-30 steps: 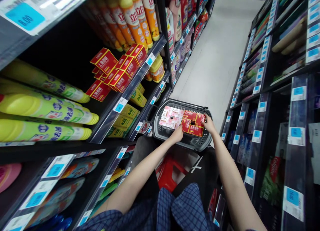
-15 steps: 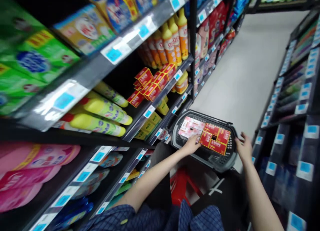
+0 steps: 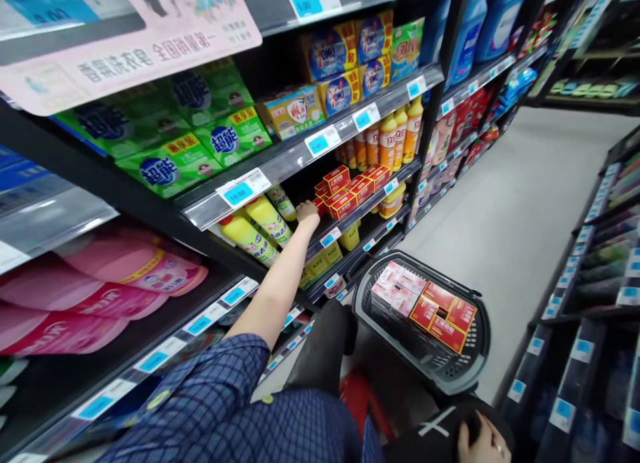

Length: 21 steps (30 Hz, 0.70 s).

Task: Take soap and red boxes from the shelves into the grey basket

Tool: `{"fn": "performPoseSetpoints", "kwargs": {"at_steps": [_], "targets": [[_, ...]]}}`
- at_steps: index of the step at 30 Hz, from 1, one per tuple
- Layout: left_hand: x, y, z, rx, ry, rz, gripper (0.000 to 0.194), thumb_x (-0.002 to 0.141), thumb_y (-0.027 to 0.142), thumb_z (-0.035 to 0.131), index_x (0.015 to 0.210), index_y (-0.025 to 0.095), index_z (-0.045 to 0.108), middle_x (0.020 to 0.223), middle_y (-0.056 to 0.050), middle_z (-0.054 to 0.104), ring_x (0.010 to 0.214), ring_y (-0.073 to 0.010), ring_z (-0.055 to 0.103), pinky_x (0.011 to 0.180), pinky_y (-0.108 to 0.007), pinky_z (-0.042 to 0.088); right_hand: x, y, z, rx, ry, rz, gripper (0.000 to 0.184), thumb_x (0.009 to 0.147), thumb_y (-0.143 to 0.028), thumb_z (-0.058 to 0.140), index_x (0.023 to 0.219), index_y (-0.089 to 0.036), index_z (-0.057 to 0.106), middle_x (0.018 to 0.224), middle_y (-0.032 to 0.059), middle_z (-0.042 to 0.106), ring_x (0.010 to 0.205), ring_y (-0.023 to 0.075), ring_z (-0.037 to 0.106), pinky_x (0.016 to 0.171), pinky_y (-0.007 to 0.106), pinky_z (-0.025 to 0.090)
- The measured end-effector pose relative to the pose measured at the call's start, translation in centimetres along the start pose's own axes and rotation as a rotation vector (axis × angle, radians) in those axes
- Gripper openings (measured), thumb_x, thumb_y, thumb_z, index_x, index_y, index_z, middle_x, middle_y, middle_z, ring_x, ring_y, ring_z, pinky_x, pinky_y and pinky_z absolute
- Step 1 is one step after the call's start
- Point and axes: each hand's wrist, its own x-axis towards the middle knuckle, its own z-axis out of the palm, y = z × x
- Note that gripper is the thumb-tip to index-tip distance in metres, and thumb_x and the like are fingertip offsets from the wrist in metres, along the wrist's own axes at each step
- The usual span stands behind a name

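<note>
My left hand point(image 3: 307, 213) reaches to the shelf, its fingers closed on the left end of a red soap box point(image 3: 319, 203). More red soap boxes point(image 3: 345, 199) are stacked just to the right of it. On my knee rests my right hand point(image 3: 484, 441), holding nothing, its fingers apart and partly cut off by the frame edge. A black shopping basket point(image 3: 367, 319) stands by my legs. Inside it lie red soap boxes point(image 3: 445, 316) beside pink boxes point(image 3: 397, 286).
Yellow bottles point(image 3: 250, 239) lie left of my left hand, and orange bottles point(image 3: 387, 139) stand behind the red stack. A shelf edge with price tags point(image 3: 323, 143) runs above my hand. Grey aisle floor point(image 3: 530, 163) stretches ahead; another shelf point(image 3: 565, 376) borders the right.
My left hand has left the basket and moved up to the red boxes on the shelf. My right hand has let go of the basket rim and dropped to my knee. The view has shifted left.
</note>
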Motion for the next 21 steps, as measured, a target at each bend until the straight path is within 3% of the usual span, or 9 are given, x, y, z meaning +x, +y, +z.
{"fn": "performPoseSetpoints", "kwargs": {"at_steps": [3, 6, 8, 10, 12, 15, 18, 21], "targets": [[-1.7, -0.1, -1.1, -0.02, 0.042, -0.008, 0.035, 0.091, 0.009, 0.037, 0.122, -0.004, 0.049, 0.122, -0.029, 0.054, 0.117, -0.0322, 0.054, 0.09, -0.038, 0.047, 0.4, -0.2, -0.4, 0.005, -0.035, 0.026, 0.061, 0.081, -0.051, 0.034, 0.104, -0.004, 0.064, 0.101, 0.0246, 0.064, 0.092, 0.0377, 0.061, 0.079, 0.051, 0.047], [-4.9, -1.3, -3.4, -0.031, 0.09, 0.039, 0.035, 0.09, 0.013, 0.041, 0.119, -0.002, 0.053, 0.117, -0.026, 0.059, 0.111, -0.0316, 0.058, 0.088, -0.036, 0.048, 1.4, -1.2, -1.5, 0.116, -0.103, 0.119, 0.067, 0.077, -0.057, 0.035, 0.105, -0.003, 0.062, 0.102, 0.0263, 0.062, 0.099, 0.0394, 0.058, 0.085, 0.055, 0.046], [-7.9, -2.5, -5.5, -0.079, 0.109, 0.121, 0.035, 0.087, 0.023, 0.051, 0.115, 0.003, 0.059, 0.112, -0.023, 0.063, 0.105, -0.0312, 0.062, 0.087, -0.037, 0.049, 2.6, -3.0, -3.0, 0.263, -0.157, 0.202, 0.068, 0.074, -0.061, 0.041, 0.106, -0.004, 0.06, 0.103, 0.025, 0.061, 0.101, 0.0384, 0.058, 0.088, 0.054, 0.045], [-11.6, -3.7, -7.5, -0.235, 0.054, 0.259, 0.036, 0.083, 0.032, 0.058, 0.11, 0.01, 0.064, 0.108, -0.016, 0.067, 0.101, -0.0294, 0.063, 0.088, -0.036, 0.049, 4.1, -6.2, -5.5, 0.475, -0.254, 0.279, 0.066, 0.072, -0.062, 0.05, 0.11, -0.009, 0.058, 0.104, 0.0204, 0.061, 0.094, 0.0333, 0.061, 0.087, 0.051, 0.048], [-15.6, -4.6, -9.0, -0.501, -0.16, 0.459, 0.035, 0.079, 0.036, 0.062, 0.107, 0.016, 0.068, 0.105, -0.008, 0.07, 0.098, -0.0259, 0.064, 0.087, -0.033, 0.049, 5.8, -10.6, -9.2, 0.752, -0.394, 0.263, 0.059, 0.076, -0.058, 0.056, 0.116, -0.014, 0.054, 0.11, 0.0161, 0.061, 0.092, 0.0277, 0.063, 0.087, 0.047, 0.05], [-21.7, -5.1, -10.3, -0.899, -0.642, 0.695, 0.038, 0.072, 0.037, 0.065, 0.105, 0.017, 0.071, 0.098, -0.003, 0.072, 0.092, -0.0225, 0.066, 0.08, -0.029, 0.051, 8.1, -17.9, -15.9, 1.016, -0.555, -0.049, 0.051, 0.079, -0.044, 0.065, 0.123, -0.023, 0.051, 0.125, 0.0114, 0.055, 0.102, 0.0234, 0.06, 0.093, 0.045, 0.049], [-26.7, -5.3, -10.5, -1.101, -0.919, 0.692, 0.04, 0.068, 0.033, 0.069, 0.105, 0.017, 0.072, 0.096, -0.003, 0.072, 0.091, -0.0221, 0.067, 0.076, -0.027, 0.052, 9.2, -23.5, -21.5, 1.14, -0.553, -0.378, 0.081, 0.067, -0.033, 0.08, 0.137, -0.031, 0.039, 0.147, 0.0097, 0.033, 0.121, 0.0262, 0.051, 0.096, 0.044, 0.049], [-29.9, -6.1, -9.7, -1.184, -1.06, 0.599, 0.038, 0.066, 0.032, 0.073, 0.1, 0.015, 0.071, 0.096, -0.005, 0.072, 0.088, -0.0206, 0.067, 0.072, -0.024, 0.052, 8.5, -25.8, -24.1, 1.123, -0.554, -0.475, 0.081, 0.065, -0.03, 0.081, 0.136, -0.029, 0.041, 0.142, 0.0091, 0.041, 0.128, 0.0278, 0.045, 0.1, 0.044, 0.047]]}}
